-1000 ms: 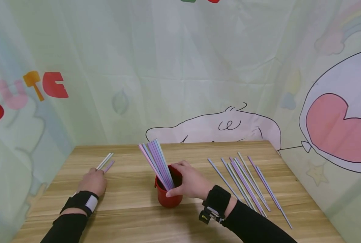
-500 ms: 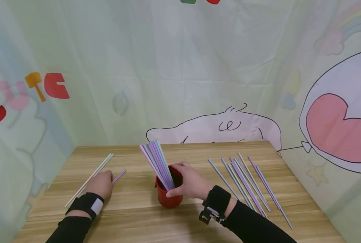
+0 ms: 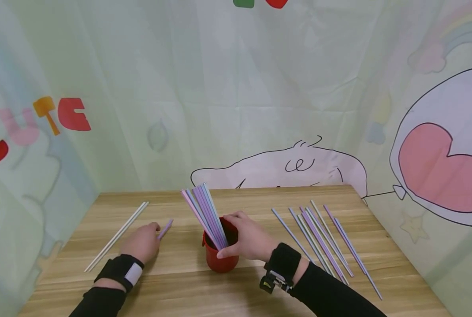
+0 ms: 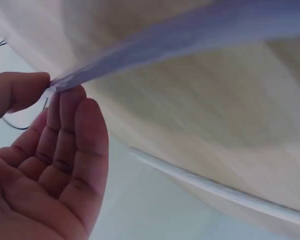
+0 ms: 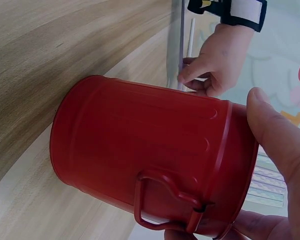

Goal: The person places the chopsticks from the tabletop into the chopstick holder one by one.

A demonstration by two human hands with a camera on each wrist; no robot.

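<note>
My left hand (image 3: pixel 142 242) pinches a purple straw (image 3: pixel 165 229) between thumb and fingertips, over the left part of the table. In the left wrist view that purple straw (image 4: pixel 155 48) stretches from the fingertips to the upper right. My right hand (image 3: pixel 253 235) grips the rim of a small red bucket (image 3: pixel 222 263) standing upright at the middle of the table. From it leans a bundle of pink, blue and purple straws (image 3: pixel 206 213), tilted left. The right wrist view shows the bucket's side (image 5: pixel 135 145) and its wire-like handle (image 5: pixel 140 200).
Two white straws (image 3: pixel 117 237) lie side by side to the left of my left hand. Several blue, purple and whitish straws (image 3: pixel 319 240) are spread on the right of the wooden table (image 3: pixel 180 290). A printed curtain (image 3: pixel 236 88) hangs behind the table.
My left hand has moved right, away from the two white straws, with the purple straw in its pinch. The right hand and the bucket have stayed in place.
</note>
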